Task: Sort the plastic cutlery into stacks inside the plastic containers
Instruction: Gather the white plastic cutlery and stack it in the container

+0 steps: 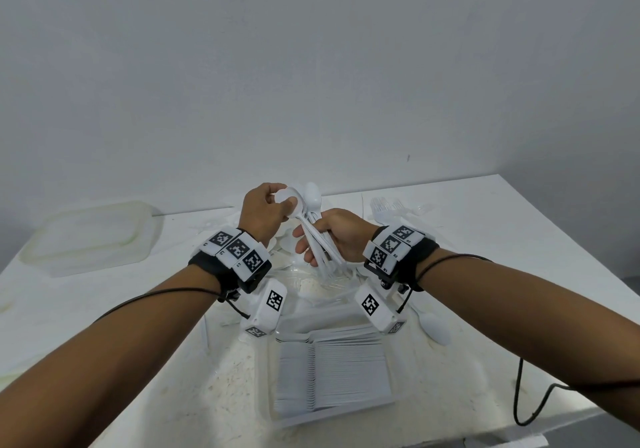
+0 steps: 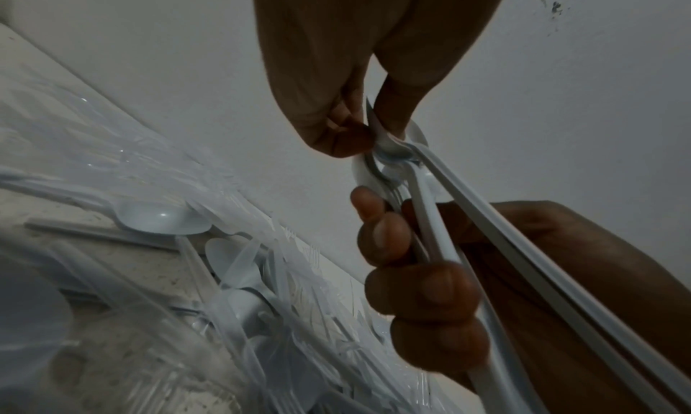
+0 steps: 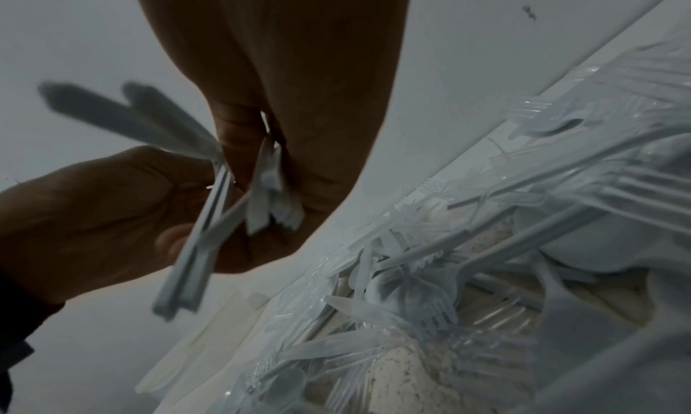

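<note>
White table [image 1: 485, 239] against a plain wall. A loose heap of clear and white plastic cutlery [image 1: 311, 284] lay directly under both hands, crowding the middle of the table; a translucent lid [image 1: 90, 236] sat far left, well apart. A lone white spoon [image 1: 434, 326] lay at right, near a black cable [image 1: 519, 388]. Nearest the person, a container [image 1: 332, 371] already held neat rows of stacked white cutlery.

Task item — a bundle of white spoons [image 1: 311, 225], long ribbed handles, bowls nested and pointing up and away. It was held in the air above the heap, touching nothing on the table.

Right hand [image 1: 332, 236] was wrapped around the handles, fingers [image 2: 422, 287] curled tight across them. Left hand [image 1: 263, 212] pinched the bowl end between thumb [image 2: 396, 110] and curled fingers — the bowls poked out just past the fingertips. Right wrist view blurred; handle ends [image 3: 183, 287] splayed below the grip.
</note>
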A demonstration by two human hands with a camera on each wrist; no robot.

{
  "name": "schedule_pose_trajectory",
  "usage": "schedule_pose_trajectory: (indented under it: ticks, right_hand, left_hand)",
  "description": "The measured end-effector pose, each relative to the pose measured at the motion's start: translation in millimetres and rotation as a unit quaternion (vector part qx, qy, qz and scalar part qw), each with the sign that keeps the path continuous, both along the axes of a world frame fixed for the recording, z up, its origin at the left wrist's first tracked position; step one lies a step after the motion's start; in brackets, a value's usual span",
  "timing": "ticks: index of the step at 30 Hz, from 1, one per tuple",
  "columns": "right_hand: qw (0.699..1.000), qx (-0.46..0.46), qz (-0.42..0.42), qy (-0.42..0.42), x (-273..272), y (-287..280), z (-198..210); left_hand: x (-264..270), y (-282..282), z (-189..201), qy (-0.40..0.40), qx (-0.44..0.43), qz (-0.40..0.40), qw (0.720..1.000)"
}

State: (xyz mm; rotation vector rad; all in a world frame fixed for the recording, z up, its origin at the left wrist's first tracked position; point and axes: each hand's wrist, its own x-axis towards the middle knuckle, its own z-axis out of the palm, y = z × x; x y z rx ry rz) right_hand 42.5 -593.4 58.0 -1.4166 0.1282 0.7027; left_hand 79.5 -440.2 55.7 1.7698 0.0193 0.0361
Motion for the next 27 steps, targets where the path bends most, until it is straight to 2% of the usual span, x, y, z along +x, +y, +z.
schedule_pose_trajectory:
  ticks: [4, 8, 11, 17, 22, 27]
  right_hand:
    - [0.999, -0.011, 0.030, 0.009, -2, -2, 3]
    - [0.999, -0.012, 0.047, 0.005, -3, 0, 2]
    - [0.998, -0.013, 0.055, 0.004, -4, 2, 3]
    - [0.999, 0.017, 0.039, 0.008, -5, 4, 3]
    - [0.998, -0.039, 0.027, -0.028, -3, 12, -1]
    - [1.000, -0.008, 0.010, -0.001, -6, 15, 2]
  left_hand:
    - [0, -2, 0, 0.042, 0.006, -0.033, 0.999]
    - [-1, -7, 2, 0.099, -0.051, -0.027, 0.993]
    - [-3, -8, 6, 0.131, -0.092, -0.050, 0.986]
    - [0, -7, 3, 0.113, -0.067, -0.008, 0.991]
    - [1, -9, -3, 0.076, -0.008, -0.002, 0.997]
    - [2, -13, -5, 0.077, -0.003, 0.004, 0.997]
